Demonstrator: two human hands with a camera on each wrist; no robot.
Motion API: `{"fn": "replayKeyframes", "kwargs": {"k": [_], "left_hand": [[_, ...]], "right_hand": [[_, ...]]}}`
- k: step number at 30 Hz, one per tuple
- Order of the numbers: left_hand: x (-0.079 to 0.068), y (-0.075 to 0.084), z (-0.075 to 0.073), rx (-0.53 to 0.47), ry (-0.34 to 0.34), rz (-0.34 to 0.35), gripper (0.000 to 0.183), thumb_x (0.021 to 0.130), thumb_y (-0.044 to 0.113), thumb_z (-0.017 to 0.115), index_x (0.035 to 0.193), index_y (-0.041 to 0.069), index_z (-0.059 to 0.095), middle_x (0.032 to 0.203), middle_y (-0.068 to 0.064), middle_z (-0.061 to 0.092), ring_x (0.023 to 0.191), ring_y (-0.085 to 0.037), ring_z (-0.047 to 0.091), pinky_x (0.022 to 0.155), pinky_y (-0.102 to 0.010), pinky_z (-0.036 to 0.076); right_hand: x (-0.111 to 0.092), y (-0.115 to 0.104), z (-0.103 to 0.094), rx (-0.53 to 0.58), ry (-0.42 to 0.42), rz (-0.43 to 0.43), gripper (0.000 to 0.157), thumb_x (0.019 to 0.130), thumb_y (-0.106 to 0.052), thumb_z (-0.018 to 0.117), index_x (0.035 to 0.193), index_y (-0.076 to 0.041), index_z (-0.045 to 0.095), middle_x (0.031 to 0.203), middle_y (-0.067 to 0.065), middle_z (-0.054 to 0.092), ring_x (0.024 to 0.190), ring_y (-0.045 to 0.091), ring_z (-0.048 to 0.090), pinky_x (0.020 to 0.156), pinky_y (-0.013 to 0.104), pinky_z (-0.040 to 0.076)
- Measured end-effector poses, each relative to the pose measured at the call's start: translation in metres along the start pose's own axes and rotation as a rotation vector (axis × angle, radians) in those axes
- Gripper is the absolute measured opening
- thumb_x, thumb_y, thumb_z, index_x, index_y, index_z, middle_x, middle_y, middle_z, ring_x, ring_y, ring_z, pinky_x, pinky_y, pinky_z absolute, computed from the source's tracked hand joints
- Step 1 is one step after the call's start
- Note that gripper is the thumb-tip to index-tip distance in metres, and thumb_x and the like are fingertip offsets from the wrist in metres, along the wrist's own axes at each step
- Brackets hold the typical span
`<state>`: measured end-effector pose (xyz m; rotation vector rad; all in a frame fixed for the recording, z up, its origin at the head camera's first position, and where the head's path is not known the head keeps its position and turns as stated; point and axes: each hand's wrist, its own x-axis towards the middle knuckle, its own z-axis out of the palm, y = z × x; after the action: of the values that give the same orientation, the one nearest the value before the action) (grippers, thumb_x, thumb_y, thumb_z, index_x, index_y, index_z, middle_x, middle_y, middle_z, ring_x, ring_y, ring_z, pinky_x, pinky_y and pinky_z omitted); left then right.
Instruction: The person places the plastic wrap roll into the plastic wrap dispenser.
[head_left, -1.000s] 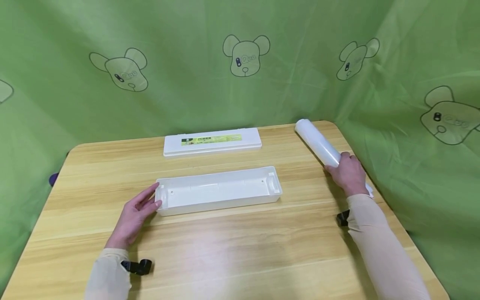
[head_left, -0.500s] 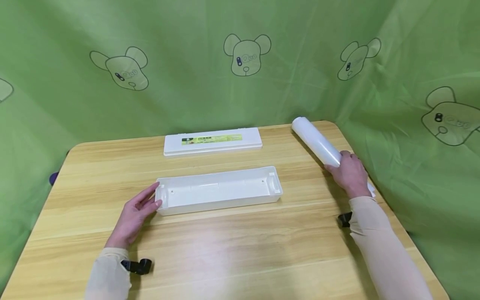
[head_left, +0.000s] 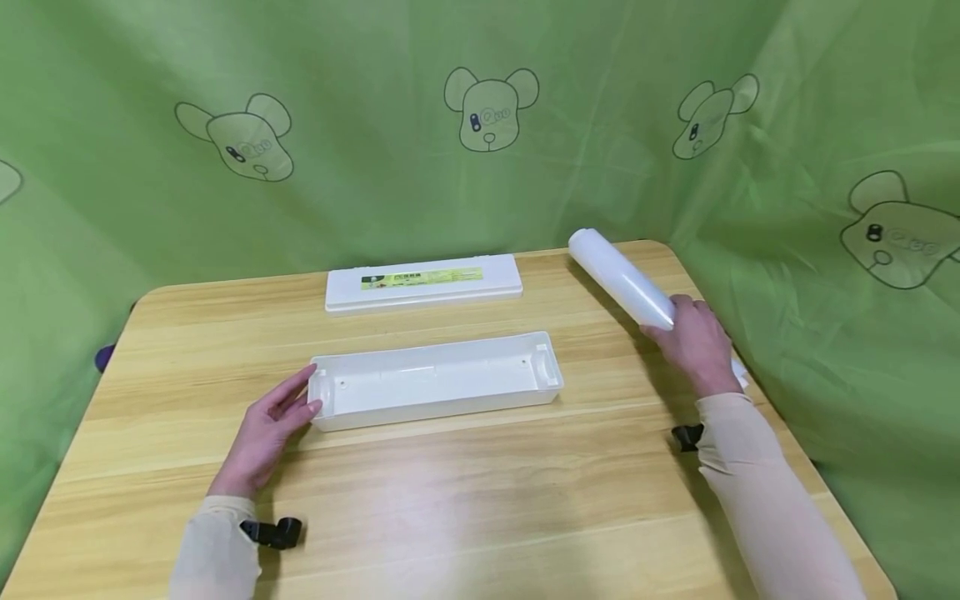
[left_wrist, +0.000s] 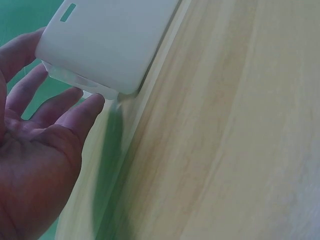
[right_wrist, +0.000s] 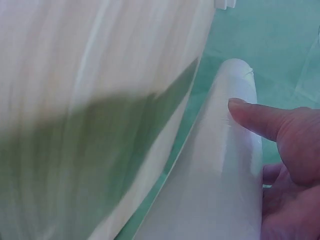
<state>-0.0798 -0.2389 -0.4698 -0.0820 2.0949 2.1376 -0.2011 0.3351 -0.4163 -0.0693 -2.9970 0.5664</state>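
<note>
A long white plastic box [head_left: 442, 410] stands open-topped in the middle of the table. My left hand [head_left: 264, 435] holds its left end, thumb at the front corner and a fingertip at the rear one. In the left wrist view, the thumb and fingertips touch the rim of the box [left_wrist: 105, 45]. At the right, my right hand [head_left: 696, 346] grips a roll of clear plastic film [head_left: 618, 275] near its lower end. The roll slants toward the back left, its far end above the table. The right wrist view shows the thumb lying along the film roll [right_wrist: 225, 145].
A white lid [head_left: 423, 292] with a green-yellow label lies at the table's back edge, behind the box. Green curtains [head_left: 360, 183] with bear drawings hang behind and at both sides. The wooden table [head_left: 465, 508] extends in front of the box.
The far end of the film roll has swung left and a little up in my right hand. My left hand and the box have stayed in place.
</note>
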Motion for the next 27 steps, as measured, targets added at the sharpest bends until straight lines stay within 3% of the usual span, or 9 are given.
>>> {"fn": "replayKeyframes", "kwargs": {"k": [15, 27], "left_hand": [[0.0, 0.0, -0.001, -0.002, 0.003, -0.001, 0.062, 0.097, 0.008, 0.063, 0.151, 0.002, 0.033, 0.159, -0.017, 0.022, 0.141, -0.037, 0.027, 0.1, -0.02, 0.042], [-0.001, 0.0, 0.001, -0.006, 0.011, -0.015, 0.063, 0.096, 0.008, 0.064, 0.151, 0.003, 0.034, 0.159, -0.017, 0.022, 0.142, -0.036, 0.026, 0.1, -0.02, 0.042]], "right_hand": [[0.001, -0.022, -0.01, 0.006, -0.001, -0.098, 0.064, 0.086, -0.024, 0.075, 0.13, 0.012, 0.047, 0.109, 0.034, 0.054, 0.096, 0.049, 0.053, 0.079, 0.066, 0.045], [0.0, -0.032, -0.009, 0.024, -0.041, -0.087, 0.068, 0.089, -0.028, 0.074, 0.137, 0.009, 0.043, 0.114, 0.03, 0.052, 0.099, 0.047, 0.052, 0.081, 0.066, 0.045]]}}
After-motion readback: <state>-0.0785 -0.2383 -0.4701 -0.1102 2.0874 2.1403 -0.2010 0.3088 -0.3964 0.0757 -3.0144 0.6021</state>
